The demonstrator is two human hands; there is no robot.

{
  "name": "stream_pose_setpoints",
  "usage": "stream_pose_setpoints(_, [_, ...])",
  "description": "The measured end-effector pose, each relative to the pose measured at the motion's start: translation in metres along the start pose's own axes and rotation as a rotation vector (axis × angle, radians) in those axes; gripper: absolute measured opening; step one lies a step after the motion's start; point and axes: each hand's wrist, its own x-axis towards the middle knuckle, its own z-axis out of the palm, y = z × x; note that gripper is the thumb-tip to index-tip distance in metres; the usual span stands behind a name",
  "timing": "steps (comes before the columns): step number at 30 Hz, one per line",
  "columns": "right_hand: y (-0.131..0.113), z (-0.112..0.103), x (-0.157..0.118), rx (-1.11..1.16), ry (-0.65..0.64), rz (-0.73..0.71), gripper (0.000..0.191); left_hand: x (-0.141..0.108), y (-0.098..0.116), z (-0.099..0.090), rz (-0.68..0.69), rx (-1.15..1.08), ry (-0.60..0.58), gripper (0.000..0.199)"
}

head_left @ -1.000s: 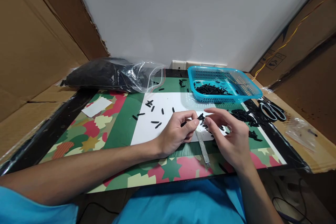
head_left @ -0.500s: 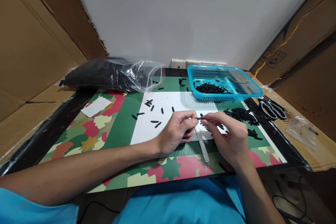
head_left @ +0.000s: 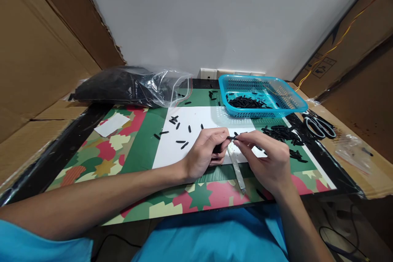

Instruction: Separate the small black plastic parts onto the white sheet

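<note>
A small, slim black piece (head_left: 232, 138) spans the gap between my two hands over the white sheet (head_left: 172, 155). My left hand (head_left: 206, 150) pinches its left end between thumb and forefinger, the other fingers curled in; a dark patch shows in the palm, too shadowed to make out. The fingertips of my right hand (head_left: 272, 157) pinch the right end. Beneath the hands lies a narrow silver-grey tool (head_left: 237, 172), its upper end close to my fingers. Several loose black pieces (head_left: 181, 142) are scattered on the sheet to the left.
A blue plastic basket (head_left: 264, 112) holds many black pieces. A pile of black pieces (head_left: 282, 134) and scissors (head_left: 319, 126) lie to the right. At the back left rests a zip bag (head_left: 129, 88) filled with black material. Cardboard walls (head_left: 39, 28) flank the table.
My left thumb has drawn back and up a little, uncovering more of the black piece and the dark patch in the palm. My right hand has hardly moved.
</note>
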Motion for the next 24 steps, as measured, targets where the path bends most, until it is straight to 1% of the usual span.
stream_pose_setpoints(7, [0.000, 0.000, -0.001, -0.009, -0.036, -0.003, 0.010, 0.000, -0.001, -0.001, 0.015, -0.004, -0.003, 0.037])
stream_pose_setpoints(11, [-0.005, 0.000, 0.000, 0.019, -0.049, 0.010, 0.010, 0.000, 0.000, 0.000, 0.019, -0.001, 0.005, 0.040])
stream_pose_setpoints(16, [-0.014, 0.000, 0.001, 0.031, -0.011, 0.073, 0.010, -0.001, 0.002, 0.003, 0.016, 0.016, 0.022, 0.028])
stream_pose_setpoints(20, [-0.017, 0.002, 0.002, 0.031, 0.022, 0.100, 0.009, -0.001, 0.003, 0.002, 0.017, 0.037, -0.028, 0.025])
stream_pose_setpoints(24, [-0.017, 0.005, 0.001, 0.000, 0.002, 0.126, 0.009, 0.002, 0.005, -0.002, -0.054, 0.011, -0.061, 0.028])
